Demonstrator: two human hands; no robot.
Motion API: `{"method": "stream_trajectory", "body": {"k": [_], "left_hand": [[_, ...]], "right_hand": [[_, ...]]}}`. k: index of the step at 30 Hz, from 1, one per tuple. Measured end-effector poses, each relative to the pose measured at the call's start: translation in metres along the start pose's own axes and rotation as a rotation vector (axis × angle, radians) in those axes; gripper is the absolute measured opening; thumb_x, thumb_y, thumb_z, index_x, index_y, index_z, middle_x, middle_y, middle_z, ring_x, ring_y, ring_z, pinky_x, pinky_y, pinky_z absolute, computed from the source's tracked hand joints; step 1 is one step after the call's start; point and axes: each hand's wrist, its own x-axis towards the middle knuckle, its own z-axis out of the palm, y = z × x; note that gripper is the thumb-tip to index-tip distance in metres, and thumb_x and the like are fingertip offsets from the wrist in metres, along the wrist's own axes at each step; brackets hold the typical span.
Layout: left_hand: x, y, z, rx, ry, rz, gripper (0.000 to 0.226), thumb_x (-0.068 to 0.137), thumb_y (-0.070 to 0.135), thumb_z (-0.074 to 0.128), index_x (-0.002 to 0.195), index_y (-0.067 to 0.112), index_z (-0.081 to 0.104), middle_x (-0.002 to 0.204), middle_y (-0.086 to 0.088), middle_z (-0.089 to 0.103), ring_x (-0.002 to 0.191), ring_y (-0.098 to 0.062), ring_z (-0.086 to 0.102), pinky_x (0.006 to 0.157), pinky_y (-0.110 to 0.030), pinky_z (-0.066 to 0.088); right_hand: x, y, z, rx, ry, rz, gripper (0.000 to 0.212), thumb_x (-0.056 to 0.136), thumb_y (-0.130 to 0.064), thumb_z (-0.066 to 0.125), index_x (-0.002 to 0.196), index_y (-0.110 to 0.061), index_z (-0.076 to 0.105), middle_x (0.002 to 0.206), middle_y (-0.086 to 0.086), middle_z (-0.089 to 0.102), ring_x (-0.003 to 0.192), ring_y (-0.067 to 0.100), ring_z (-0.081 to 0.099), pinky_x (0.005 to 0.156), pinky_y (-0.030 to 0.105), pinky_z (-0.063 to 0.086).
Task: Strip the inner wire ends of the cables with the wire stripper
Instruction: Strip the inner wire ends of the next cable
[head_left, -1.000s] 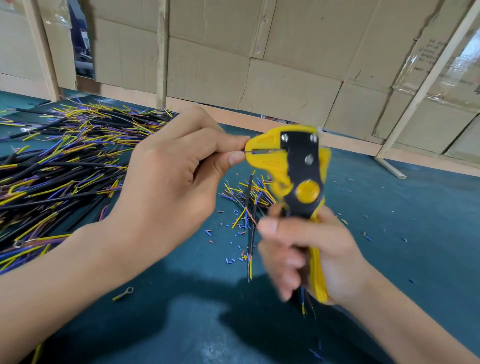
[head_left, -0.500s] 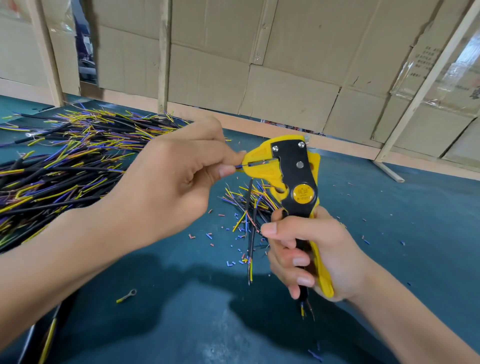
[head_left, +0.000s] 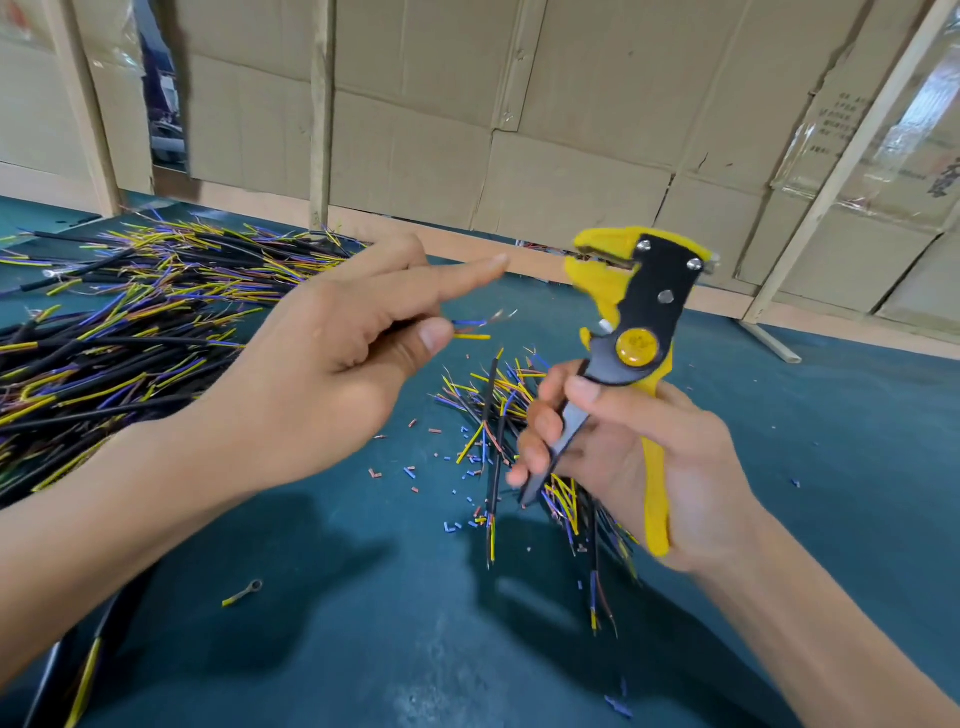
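Observation:
My left hand (head_left: 332, 353) pinches a cable between thumb and middle fingers, its index finger pointing straight out. The cable's inner wire ends (head_left: 475, 328), blue, yellow and a bare copper strand, stick out to the right of the thumb. My right hand (head_left: 639, 457) grips the handles of the yellow and black wire stripper (head_left: 631, 332), held upright with its jaws at the top left. The jaws stand apart from the wire ends, a short way to their upper right. The cable's black sheath is hidden in my left hand.
A big heap of black cables (head_left: 119, 322) with yellow and blue ends covers the green table (head_left: 363, 649) at the left. A smaller bundle of cables (head_left: 498, 410) lies between my hands amid cut insulation bits. A small ring terminal (head_left: 244, 592) lies in front. Cardboard walls close the back.
The wire end has come out of the stripper jaws. My left hand drew back to the left and lower, index finger now straightened. The stripper moved right and its handles spread wider.

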Motion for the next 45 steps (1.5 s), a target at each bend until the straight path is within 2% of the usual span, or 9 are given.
{"method": "stream_trajectory", "body": {"k": [4, 15, 21, 24, 30, 34, 38, 40, 45], "left_hand": [[-0.002, 0.001, 0.005, -0.047, -0.054, -0.010, 0.041, 0.096, 0.011, 0.051, 0.135, 0.019, 0.058, 0.081, -0.002, 0.046, 0.075, -0.015, 0.046, 0.071, -0.020, 0.035], [-0.011, -0.001, 0.019, -0.037, -0.136, -0.001, 0.040, 0.096, 0.020, 0.053, 0.135, 0.026, 0.058, 0.085, 0.008, 0.050, 0.073, -0.016, 0.051, 0.066, -0.031, 0.043], [-0.011, -0.025, 0.014, 0.318, -0.159, -0.033, 0.055, 0.096, 0.034, 0.059, 0.148, 0.024, 0.044, 0.106, 0.010, 0.059, 0.099, -0.010, 0.050, 0.098, -0.024, 0.040], [-0.012, -0.045, 0.008, 0.576, -0.210, -0.234, 0.061, 0.092, 0.040, 0.061, 0.148, 0.025, 0.043, 0.122, -0.002, 0.056, 0.114, -0.030, 0.048, 0.103, -0.048, 0.041], [-0.017, -0.064, -0.002, 0.874, -0.536, -0.804, 0.046, 0.096, 0.061, 0.045, 0.126, 0.029, 0.058, 0.133, -0.005, 0.047, 0.129, -0.033, 0.039, 0.104, -0.048, 0.035], [-0.011, -0.068, -0.004, 0.871, -0.536, -0.712, 0.023, 0.099, 0.047, 0.051, 0.097, 0.030, 0.065, 0.111, 0.003, 0.062, 0.112, -0.025, 0.055, 0.096, -0.041, 0.035], [-0.014, -0.062, -0.002, 0.864, -0.620, -0.596, 0.047, 0.086, 0.079, 0.037, 0.092, 0.037, 0.057, 0.104, 0.015, 0.054, 0.111, -0.017, 0.047, 0.089, -0.042, 0.025], [-0.012, -0.060, -0.005, 0.794, -0.710, -0.518, 0.051, 0.077, 0.087, 0.040, 0.086, 0.039, 0.055, 0.095, 0.020, 0.054, 0.104, -0.008, 0.047, 0.085, -0.039, 0.022], [-0.008, -0.052, -0.006, 0.710, -0.742, -0.279, 0.027, 0.100, 0.055, 0.040, 0.088, 0.033, 0.049, 0.092, 0.017, 0.054, 0.089, -0.005, 0.053, 0.090, -0.034, 0.032]], "right_hand": [[0.002, 0.009, 0.000, -0.012, 0.178, -0.146, 0.015, 0.087, -0.014, 0.068, 0.095, -0.001, 0.069, 0.083, 0.019, 0.065, 0.071, 0.036, 0.064, 0.072, 0.048, 0.056], [0.000, 0.014, 0.008, -0.153, 0.244, -0.142, 0.009, 0.086, -0.007, 0.065, 0.081, -0.009, 0.071, 0.076, 0.018, 0.067, 0.070, 0.038, 0.068, 0.071, 0.047, 0.059], [0.008, 0.005, -0.004, -0.141, 0.596, -0.268, 0.026, 0.095, 0.004, 0.060, 0.072, -0.007, 0.064, 0.069, 0.013, 0.065, 0.066, 0.034, 0.066, 0.072, 0.049, 0.062], [0.013, -0.002, -0.021, -0.110, 0.857, -0.342, 0.022, 0.098, 0.002, 0.058, 0.078, -0.007, 0.060, 0.069, 0.011, 0.069, 0.068, 0.029, 0.069, 0.073, 0.045, 0.064], [0.010, -0.009, -0.053, -0.343, 1.013, -0.054, 0.008, 0.090, -0.007, 0.071, 0.092, -0.003, 0.064, 0.087, 0.013, 0.072, 0.064, 0.020, 0.072, 0.071, 0.046, 0.063], [0.010, -0.005, -0.054, -0.424, 1.031, 0.035, 0.015, 0.091, -0.018, 0.072, 0.088, -0.006, 0.063, 0.059, -0.002, 0.068, 0.060, 0.025, 0.066, 0.069, 0.050, 0.061], [0.010, -0.005, -0.048, -0.434, 1.054, -0.029, 0.012, 0.090, -0.016, 0.071, 0.084, -0.012, 0.061, 0.048, -0.004, 0.064, 0.058, 0.025, 0.066, 0.055, 0.035, 0.058], [0.010, -0.005, -0.043, -0.447, 1.048, -0.117, 0.014, 0.090, -0.011, 0.070, 0.080, -0.013, 0.061, 0.048, -0.008, 0.060, 0.056, 0.021, 0.065, 0.060, 0.041, 0.061], [0.008, -0.006, -0.024, -0.249, 0.810, -0.156, 0.014, 0.090, 0.002, 0.065, 0.079, -0.007, 0.061, 0.060, 0.003, 0.063, 0.057, 0.023, 0.062, 0.067, 0.047, 0.060]]}}
